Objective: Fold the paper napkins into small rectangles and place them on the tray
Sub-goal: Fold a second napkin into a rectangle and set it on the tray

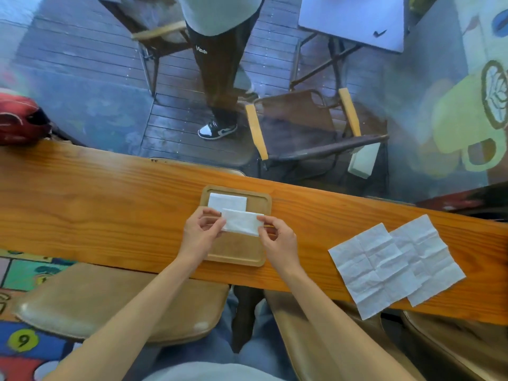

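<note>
A small wooden tray point(236, 254) lies on the long wooden table point(110, 210), just in front of me. One folded white napkin point(226, 201) rests flat at the tray's far end. A second folded napkin point(242, 223) is held over the tray's middle, overlapping the near edge of the first. My left hand point(199, 232) pinches its left end and my right hand point(277, 237) pinches its right end. Two unfolded, creased napkins point(395, 262) lie overlapping on the table to the right.
A person in dark trousers and sneakers point(218, 129) stands beyond the table. A wooden chair point(310, 127) sits behind the table at right. A red bag point(19, 119) rests at the table's far left. Stool seats point(110, 301) are below the near edge.
</note>
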